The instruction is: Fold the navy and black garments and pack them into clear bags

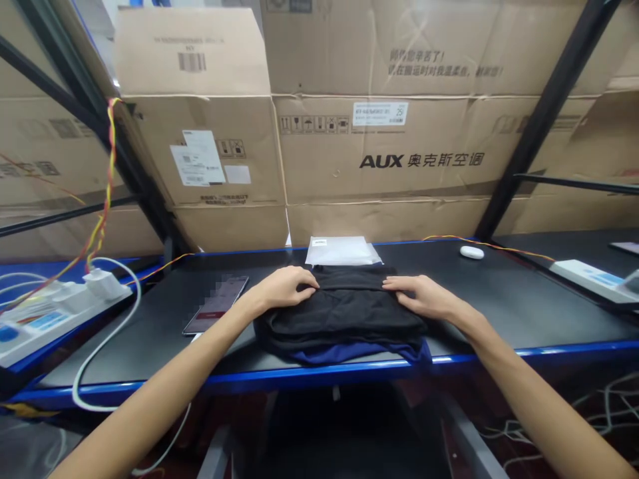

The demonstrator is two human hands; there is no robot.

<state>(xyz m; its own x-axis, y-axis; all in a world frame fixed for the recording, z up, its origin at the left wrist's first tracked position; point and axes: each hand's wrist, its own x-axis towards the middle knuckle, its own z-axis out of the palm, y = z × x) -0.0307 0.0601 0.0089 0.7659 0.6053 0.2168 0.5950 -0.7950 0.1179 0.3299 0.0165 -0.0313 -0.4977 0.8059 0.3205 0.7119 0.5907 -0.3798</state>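
A folded black garment lies on the black tabletop close to its front edge. Dark blue fabric shows from under its near side. My left hand pinches the cloth at the upper left, thumb and fingers close together on a fold. At the upper right, my right hand holds the same fold, with its fingertips on the cloth and the thumb below. Just behind the garment lies a pale plastic packet with a small label.
A phone lies left of my left hand. White power strips with cables stand at both sides. A small white case sits at the back right. Large cardboard boxes and black shelf posts close off the back.
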